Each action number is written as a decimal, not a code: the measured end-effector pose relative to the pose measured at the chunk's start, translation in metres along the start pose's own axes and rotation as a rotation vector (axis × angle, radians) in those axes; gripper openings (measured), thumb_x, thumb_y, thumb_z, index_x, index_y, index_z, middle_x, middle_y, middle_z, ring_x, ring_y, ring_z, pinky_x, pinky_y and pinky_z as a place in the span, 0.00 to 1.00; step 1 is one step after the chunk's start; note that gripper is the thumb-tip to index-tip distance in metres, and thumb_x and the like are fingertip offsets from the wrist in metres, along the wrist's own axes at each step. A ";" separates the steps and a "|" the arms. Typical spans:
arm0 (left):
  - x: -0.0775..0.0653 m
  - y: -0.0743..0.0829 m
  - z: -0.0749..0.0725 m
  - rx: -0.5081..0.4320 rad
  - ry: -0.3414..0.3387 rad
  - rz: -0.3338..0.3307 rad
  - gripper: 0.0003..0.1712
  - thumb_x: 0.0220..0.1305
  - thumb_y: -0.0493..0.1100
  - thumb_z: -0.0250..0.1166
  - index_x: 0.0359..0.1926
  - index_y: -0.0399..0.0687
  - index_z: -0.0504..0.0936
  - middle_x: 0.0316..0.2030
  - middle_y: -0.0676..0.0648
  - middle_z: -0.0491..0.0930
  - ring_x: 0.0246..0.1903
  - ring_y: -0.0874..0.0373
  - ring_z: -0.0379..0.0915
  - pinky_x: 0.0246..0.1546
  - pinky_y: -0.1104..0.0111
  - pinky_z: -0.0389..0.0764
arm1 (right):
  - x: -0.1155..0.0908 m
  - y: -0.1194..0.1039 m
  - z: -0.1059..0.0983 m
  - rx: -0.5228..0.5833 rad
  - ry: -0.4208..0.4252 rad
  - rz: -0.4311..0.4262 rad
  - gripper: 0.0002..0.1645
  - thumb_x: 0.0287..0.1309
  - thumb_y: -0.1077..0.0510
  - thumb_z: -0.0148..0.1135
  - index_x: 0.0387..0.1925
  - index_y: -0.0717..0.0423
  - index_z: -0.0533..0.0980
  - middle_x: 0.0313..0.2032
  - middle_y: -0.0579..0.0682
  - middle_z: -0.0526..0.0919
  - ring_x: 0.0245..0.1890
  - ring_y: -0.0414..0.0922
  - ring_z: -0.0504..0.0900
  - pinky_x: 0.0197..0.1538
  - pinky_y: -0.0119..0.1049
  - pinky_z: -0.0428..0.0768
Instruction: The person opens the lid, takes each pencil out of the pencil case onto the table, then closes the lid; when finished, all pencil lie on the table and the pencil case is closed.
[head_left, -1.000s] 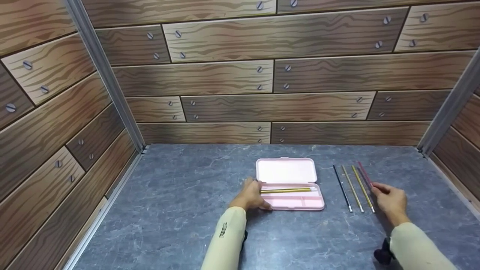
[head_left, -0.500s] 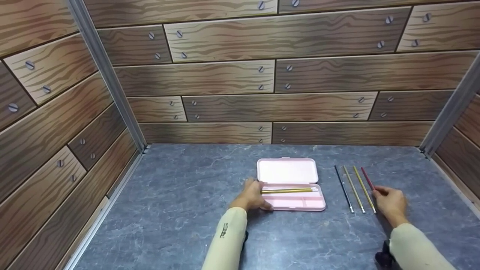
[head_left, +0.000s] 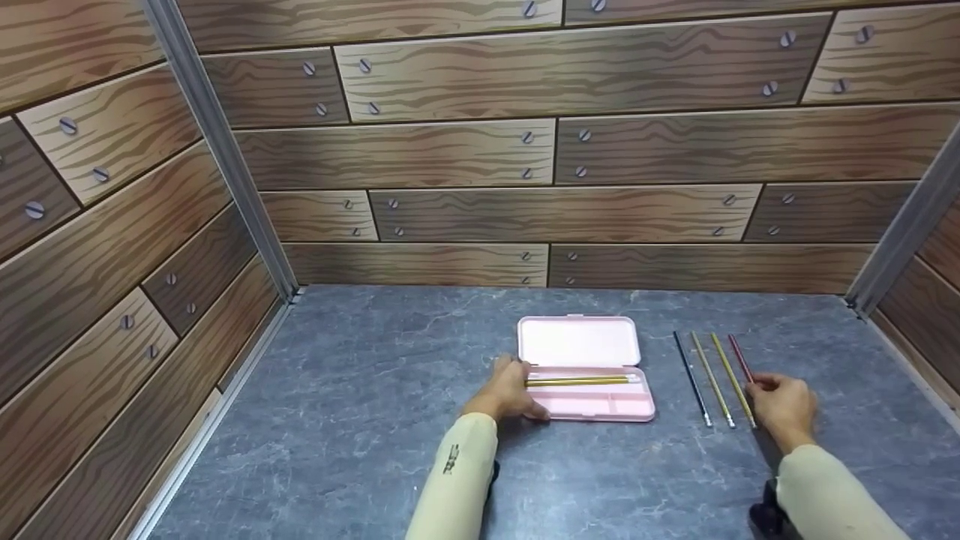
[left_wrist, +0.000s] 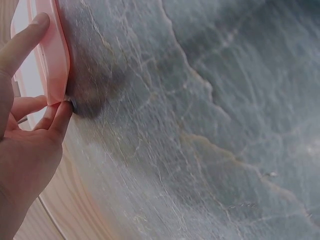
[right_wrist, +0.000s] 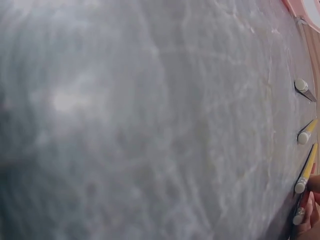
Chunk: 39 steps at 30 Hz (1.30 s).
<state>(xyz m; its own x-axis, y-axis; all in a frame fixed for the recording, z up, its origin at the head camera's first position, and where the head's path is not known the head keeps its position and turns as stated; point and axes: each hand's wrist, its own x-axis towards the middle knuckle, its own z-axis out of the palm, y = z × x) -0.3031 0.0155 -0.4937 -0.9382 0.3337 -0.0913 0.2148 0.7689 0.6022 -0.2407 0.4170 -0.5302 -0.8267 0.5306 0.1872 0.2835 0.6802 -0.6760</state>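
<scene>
A pink pencil case [head_left: 589, 412] lies with its lid [head_left: 578, 342] folded back. Gold-yellow pencils [head_left: 577, 381] lie lengthwise in its rear compartment. My left hand [head_left: 505, 391] grips the case's left end; in the left wrist view its thumb [left_wrist: 31, 37] lies on the pink edge and the fingers curl round the corner. On the right, my right hand [head_left: 784, 406] pinches a red pencil [head_left: 739, 354] between thumb and fingers, its far end pointing at the back wall. The hand covers the pencil's near half in the head view; the white eraser end shows in the right wrist view.
Left of the red pencil, a dark pencil [head_left: 691, 379], a dull gold pencil [head_left: 712, 379] and a yellow pencil [head_left: 732, 378] lie side by side, erasers toward me. Wood-patterned walls [head_left: 420, 217] enclose the grey marbled table [head_left: 360, 420].
The red pencil, in my right hand, has come slightly toward me and settled beside the yellow pencil. My left hand keeps its hold on the pencil case.
</scene>
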 end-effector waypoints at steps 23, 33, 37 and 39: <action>0.000 -0.001 -0.001 0.052 0.001 0.014 0.36 0.37 0.49 0.86 0.47 0.35 0.83 0.51 0.42 0.71 0.53 0.50 0.66 0.62 0.58 0.74 | -0.011 -0.050 0.030 0.278 0.120 -0.256 0.14 0.56 0.65 0.71 0.44 0.69 0.84 0.36 0.65 0.87 0.26 0.16 0.69 0.35 0.14 0.68; 0.000 0.000 0.001 0.033 0.001 -0.006 0.37 0.37 0.47 0.87 0.48 0.36 0.83 0.53 0.42 0.71 0.54 0.50 0.66 0.62 0.58 0.74 | -0.030 -0.111 0.061 0.221 -0.386 -0.579 0.13 0.56 0.63 0.72 0.41 0.68 0.84 0.38 0.60 0.89 0.36 0.38 0.84 0.43 0.30 0.81; 0.000 -0.001 0.001 0.027 0.003 -0.006 0.34 0.37 0.48 0.86 0.46 0.37 0.84 0.52 0.43 0.71 0.52 0.51 0.66 0.60 0.59 0.74 | -0.036 -0.118 0.068 0.118 -0.477 -0.692 0.12 0.56 0.62 0.72 0.40 0.67 0.85 0.36 0.57 0.89 0.37 0.44 0.85 0.44 0.37 0.83; -0.001 -0.001 0.001 0.023 0.004 -0.004 0.34 0.37 0.48 0.87 0.46 0.37 0.84 0.52 0.43 0.71 0.52 0.51 0.66 0.60 0.59 0.74 | -0.039 -0.119 0.071 0.079 -0.501 -0.734 0.10 0.56 0.64 0.71 0.39 0.66 0.85 0.36 0.55 0.88 0.36 0.44 0.84 0.43 0.38 0.83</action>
<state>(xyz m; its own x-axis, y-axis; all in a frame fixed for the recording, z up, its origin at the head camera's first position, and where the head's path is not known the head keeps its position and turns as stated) -0.3020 0.0151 -0.4951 -0.9402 0.3283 -0.0905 0.2172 0.7827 0.5833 -0.2770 0.2797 -0.5074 -0.9073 -0.3208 0.2718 -0.4202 0.7147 -0.5591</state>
